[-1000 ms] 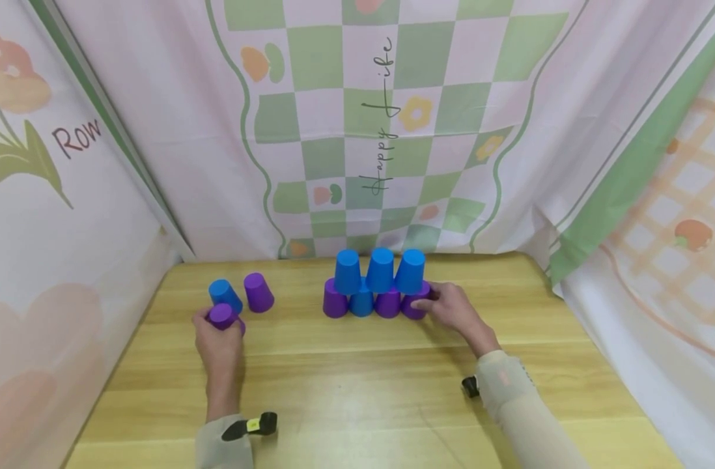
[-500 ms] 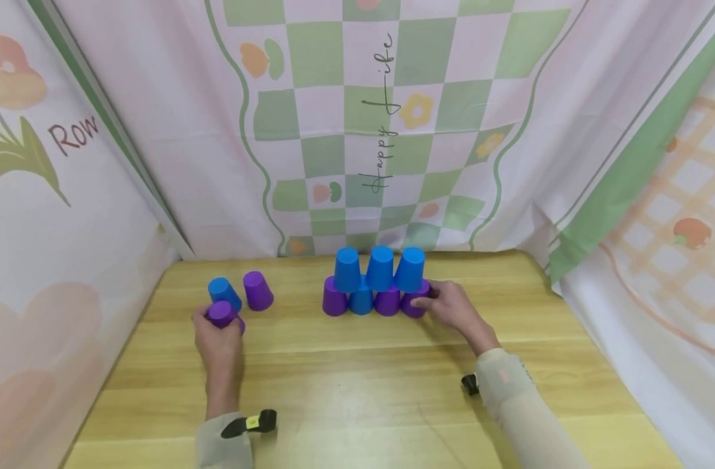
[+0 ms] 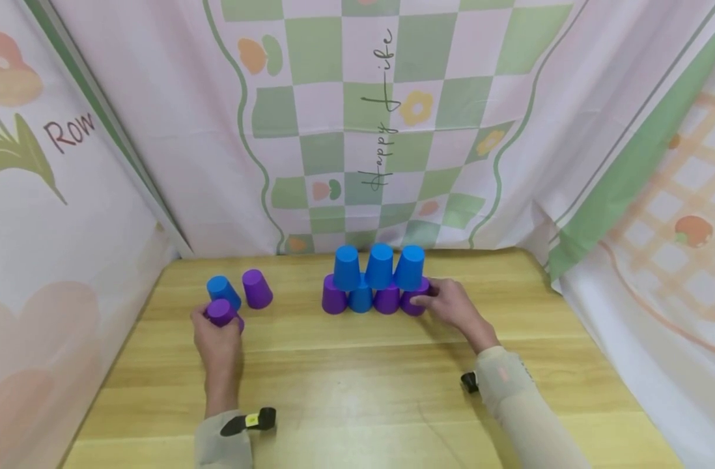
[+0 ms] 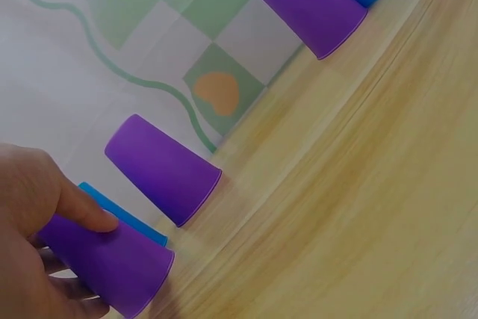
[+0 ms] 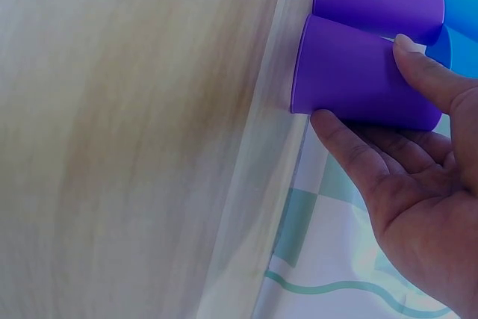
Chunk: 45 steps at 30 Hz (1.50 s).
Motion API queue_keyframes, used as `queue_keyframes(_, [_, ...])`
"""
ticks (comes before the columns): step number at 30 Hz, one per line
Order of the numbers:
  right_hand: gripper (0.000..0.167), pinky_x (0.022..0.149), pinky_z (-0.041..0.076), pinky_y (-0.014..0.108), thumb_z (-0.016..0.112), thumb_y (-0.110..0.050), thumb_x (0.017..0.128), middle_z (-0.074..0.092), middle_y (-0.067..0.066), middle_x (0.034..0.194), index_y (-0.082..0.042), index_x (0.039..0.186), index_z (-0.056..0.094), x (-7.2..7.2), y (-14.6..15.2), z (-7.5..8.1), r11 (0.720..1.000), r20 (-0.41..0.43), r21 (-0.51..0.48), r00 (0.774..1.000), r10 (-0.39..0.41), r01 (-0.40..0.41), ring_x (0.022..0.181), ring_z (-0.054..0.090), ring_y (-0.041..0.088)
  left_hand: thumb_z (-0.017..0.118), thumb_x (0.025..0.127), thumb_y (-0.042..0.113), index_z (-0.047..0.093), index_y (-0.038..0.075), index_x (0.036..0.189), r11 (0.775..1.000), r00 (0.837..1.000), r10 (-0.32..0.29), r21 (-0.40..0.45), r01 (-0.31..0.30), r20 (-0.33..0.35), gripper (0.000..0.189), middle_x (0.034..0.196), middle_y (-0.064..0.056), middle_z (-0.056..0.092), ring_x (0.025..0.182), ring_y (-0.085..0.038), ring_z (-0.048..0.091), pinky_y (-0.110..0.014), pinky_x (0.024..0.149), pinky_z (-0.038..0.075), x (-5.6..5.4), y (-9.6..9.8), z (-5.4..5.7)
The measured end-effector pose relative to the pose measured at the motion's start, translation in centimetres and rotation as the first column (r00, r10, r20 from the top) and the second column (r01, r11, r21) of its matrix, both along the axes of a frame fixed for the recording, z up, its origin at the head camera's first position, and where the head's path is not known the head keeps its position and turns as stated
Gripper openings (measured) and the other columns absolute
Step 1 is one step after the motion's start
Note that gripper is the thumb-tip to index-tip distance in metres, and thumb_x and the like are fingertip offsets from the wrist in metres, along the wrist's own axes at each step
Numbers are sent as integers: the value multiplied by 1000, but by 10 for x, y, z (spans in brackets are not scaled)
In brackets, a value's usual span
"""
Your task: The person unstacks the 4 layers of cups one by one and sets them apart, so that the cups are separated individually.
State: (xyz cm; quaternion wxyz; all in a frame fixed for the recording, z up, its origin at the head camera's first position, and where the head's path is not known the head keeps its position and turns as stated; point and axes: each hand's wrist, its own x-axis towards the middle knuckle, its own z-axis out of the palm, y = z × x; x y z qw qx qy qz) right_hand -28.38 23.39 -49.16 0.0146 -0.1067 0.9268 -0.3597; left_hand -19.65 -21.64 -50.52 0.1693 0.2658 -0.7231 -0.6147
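Note:
My left hand [image 3: 218,345] grips an upside-down purple cup [image 4: 112,267] at the left of the table, thumb on its near side and fingers round the other. Just behind it is a blue cup [image 3: 223,292], partly hidden, and beside that stands another purple cup [image 3: 258,289]. At the middle back, three blue cups [image 3: 379,267] sit upside down on a row of several purple and blue cups. My right hand [image 3: 454,306] holds the row's rightmost purple cup [image 5: 362,76] between thumb and fingers; a blue cup rests partly over it.
The wooden table [image 3: 346,391] runs up to a patterned curtain [image 3: 369,163] close behind the cups. More curtain cloth hangs at the left and right sides. Bare tabletop lies between the left cups and the stack.
Both hands keep their grips and the cups stay in place. The whole head view has shifted very slightly.

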Motion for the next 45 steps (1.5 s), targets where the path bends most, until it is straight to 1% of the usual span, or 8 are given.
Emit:
queue_keyframes(7, [33, 67, 55, 34, 81, -29, 94, 78, 8, 95, -6, 117, 77, 1, -2, 2, 1000, -2, 1, 1000, -6, 6, 74, 63, 21, 60, 88, -11, 36, 0, 149, 999, 999, 15, -40, -17, -42, 67, 156, -29, 45, 149, -45, 41, -61, 125, 33, -1, -1, -2])
queue_keyframes(12, [33, 66, 55, 34, 81, -29, 93, 78, 8, 95, -6, 116, 77, 0, -2, 2, 1000, -5, 10, 1000, -7, 7, 75, 64, 21, 59, 89, -10, 34, 1, 152, 999, 1000, 5, -32, -5, -19, 69, 158, -27, 43, 150, -44, 40, -61, 125, 33, 0, -1, -1])
queue_keyframes(15, [35, 67, 55, 34, 81, -30, 93, 78, 9, 97, -6, 118, 77, 0, -1, 1, 1000, -3, 13, 1000, -11, 11, 76, 65, 22, 60, 90, -9, 32, 3, 154, 1000, 1000, -1, -17, 1, -4, 71, 160, -26, 41, 151, -43, 38, -61, 126, 32, 1, -1, 0])
queue_keyframes(22, [37, 70, 55, 34, 81, -30, 93, 79, 11, 103, -6, 121, 76, 0, -1, 1, 1000, -9, 21, 1000, -10, 11, 79, 65, 22, 62, 88, -9, 34, 1, 153, 999, 1000, -9, -34, 8, -27, 71, 158, -27, 44, 151, -44, 39, -62, 126, 31, 0, -1, 6])
queue_keyframes(30, [39, 71, 57, 35, 81, -30, 94, 79, 13, 106, -4, 123, 76, 0, 0, 1, 1000, -4, 15, 1000, -11, 11, 81, 67, 22, 62, 88, -10, 34, 2, 154, 1000, 999, -6, -27, 4, -51, 73, 160, -26, 42, 152, -43, 37, -61, 126, 31, 1, 1, 14])
queue_keyframes(36, [42, 74, 57, 35, 81, -30, 94, 79, 15, 111, -4, 127, 74, 0, 0, 1, 1000, 1, 10, 1000, -11, 10, 84, 68, 22, 62, 89, -8, 33, 2, 155, 999, 997, 9, -52, -13, -77, 73, 161, -24, 41, 151, -43, 38, -60, 126, 32, 2, 2, 23])
queue_keyframes(40, [40, 73, 58, 35, 80, -29, 95, 79, 15, 111, -5, 126, 75, 0, 1, 0, 1000, 3, 4, 1000, -9, 9, 84, 69, 22, 64, 90, -6, 34, 2, 156, 997, 994, 26, -75, -35, -111, 72, 163, -22, 39, 153, -42, 35, -58, 127, 30, 2, 4, 30])
queue_keyframes(45, [41, 73, 58, 35, 80, -29, 95, 79, 15, 112, -4, 126, 74, 1, 1, 0, 1000, 3, 3, 1000, -8, 8, 84, 68, 22, 63, 91, -7, 37, -1, 153, 993, 984, 50, -99, -67, -173, 67, 161, -21, 43, 154, -41, 34, -56, 129, 28, 4, 8, 41])
